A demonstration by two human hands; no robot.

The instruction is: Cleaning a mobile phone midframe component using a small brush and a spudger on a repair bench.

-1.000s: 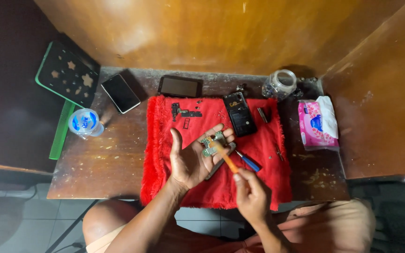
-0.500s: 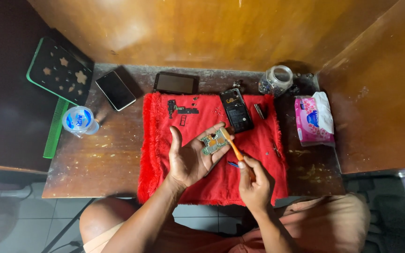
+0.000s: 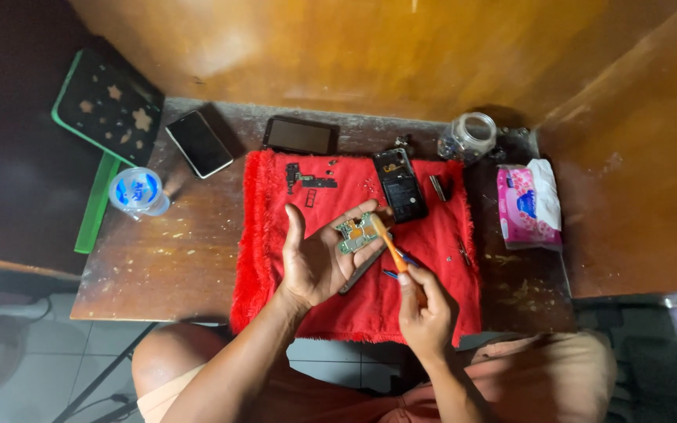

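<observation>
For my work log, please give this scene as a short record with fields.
left hand: left hand palm up, holds a small green circuit board
right hand: right hand holds an orange-handled tool, tip at the board
surface: red towel on a wooden table
on towel: opened black phone
beside towel: two phones, glass jar, pink tissue pack, water cup

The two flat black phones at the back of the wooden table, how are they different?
The black phone with a pale rim lies slanted on bare wood near the plastic water cup; the all-dark phone lies sideways, just behind the red fringed cloth. The pale-rimmed phone shows a light edge; the all-dark phone does not. Both lie flat, screens dark, untouched.
</observation>
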